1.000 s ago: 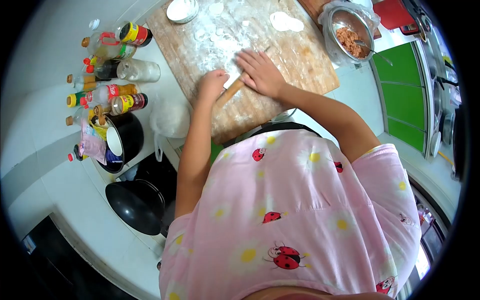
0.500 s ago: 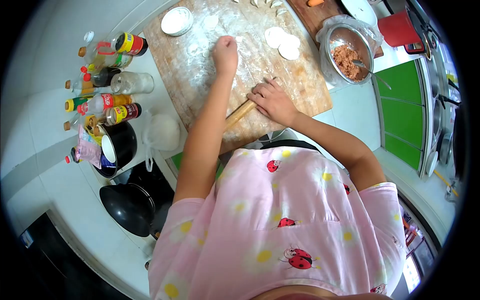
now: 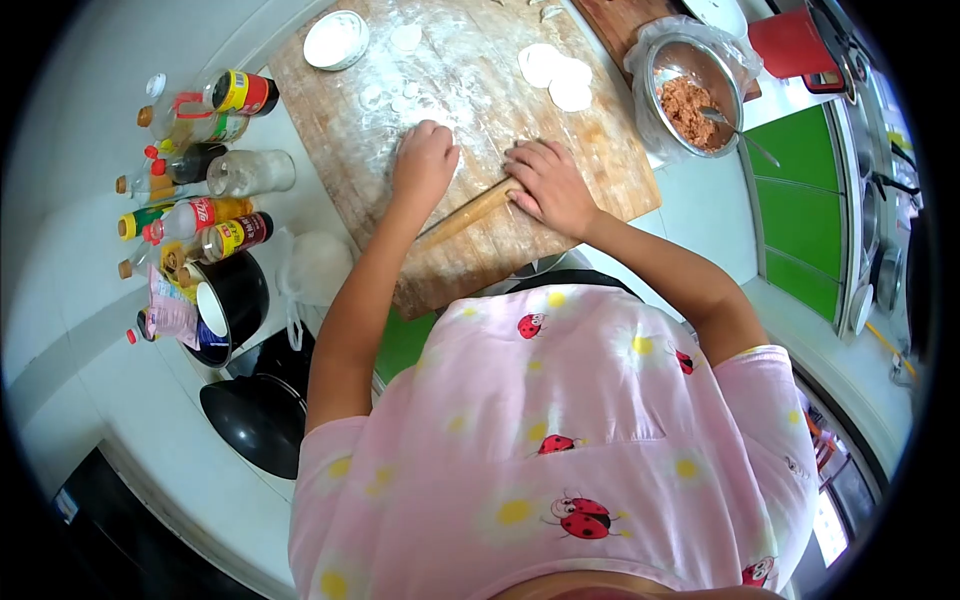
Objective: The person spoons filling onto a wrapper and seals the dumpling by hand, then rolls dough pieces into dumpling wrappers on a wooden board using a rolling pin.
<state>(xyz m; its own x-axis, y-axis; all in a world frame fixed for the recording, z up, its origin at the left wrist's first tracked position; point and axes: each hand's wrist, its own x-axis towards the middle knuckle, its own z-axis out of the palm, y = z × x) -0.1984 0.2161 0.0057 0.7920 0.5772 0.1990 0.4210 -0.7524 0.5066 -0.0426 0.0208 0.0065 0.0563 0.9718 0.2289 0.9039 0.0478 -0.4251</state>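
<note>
A wooden rolling pin (image 3: pixel 465 215) lies slantwise near the board's front edge. My right hand (image 3: pixel 550 185) holds its upper right end, the thumb along the wood and the fingers reaching over the board. Left of the pin, my left hand (image 3: pixel 423 165) rests low over the floured cutting board (image 3: pixel 610 165) with curled fingers; anything inside them is hidden. Small pale dough pieces (image 3: pixel 405 92) lie just beyond it. Flat round dough wrappers (image 3: pixel 555 72) overlap at the board's far right. A white bowl of flour (image 3: pixel 336 40) sits at the far left corner.
Right of the board stands a metal bowl (image 3: pixel 650 95) of minced filling (image 3: pixel 690 110) with a spoon (image 3: pixel 735 130) in it. Several bottles (image 3: pixel 230 170) and a black pot (image 3: pixel 250 295) line the left side. A few folded dumplings (image 3: pixel 552 12) show at the top edge.
My left hand has come back toward me, closer to the rolling pin. My right hand keeps hold of the pin's end, and the pin lies at a slightly flatter slant.
</note>
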